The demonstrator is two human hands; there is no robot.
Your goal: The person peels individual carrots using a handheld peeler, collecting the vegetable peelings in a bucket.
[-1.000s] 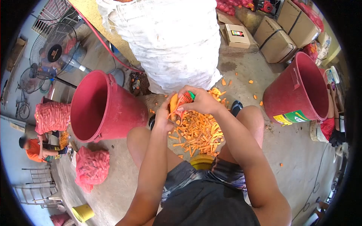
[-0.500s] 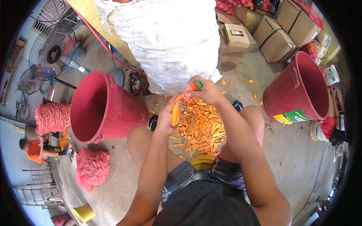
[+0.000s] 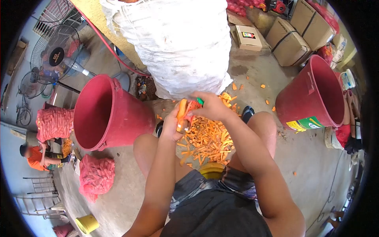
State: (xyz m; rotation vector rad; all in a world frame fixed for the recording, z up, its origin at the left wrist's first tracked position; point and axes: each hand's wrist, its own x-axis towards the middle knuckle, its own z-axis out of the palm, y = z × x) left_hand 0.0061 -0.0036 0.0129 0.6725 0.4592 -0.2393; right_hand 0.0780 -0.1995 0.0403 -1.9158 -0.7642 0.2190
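Head cam, left to right, everything placed off big white sack (image 3: 177, 43).

- Red bucket (image 3: 106, 114): down-left of sack, mouth tipped up toward camera.
- Left hand (image 3: 172, 125): just below sack, wrapped tight round carrot (image 3: 181, 112), carrot roughly upright.
- Peeler (image 3: 192, 106): touching carrot's right side, pinched firm in right hand (image 3: 211, 106).
- Heap of peelings (image 3: 207, 138): on floor under both hands, below sack.
- Second bucket (image 3: 312, 94): right of sack, well apart.

Looks mid-peel, blade on carrot. Next stroke probably calls for turning carrot to unpeeled side, left fingers clear of blade path.
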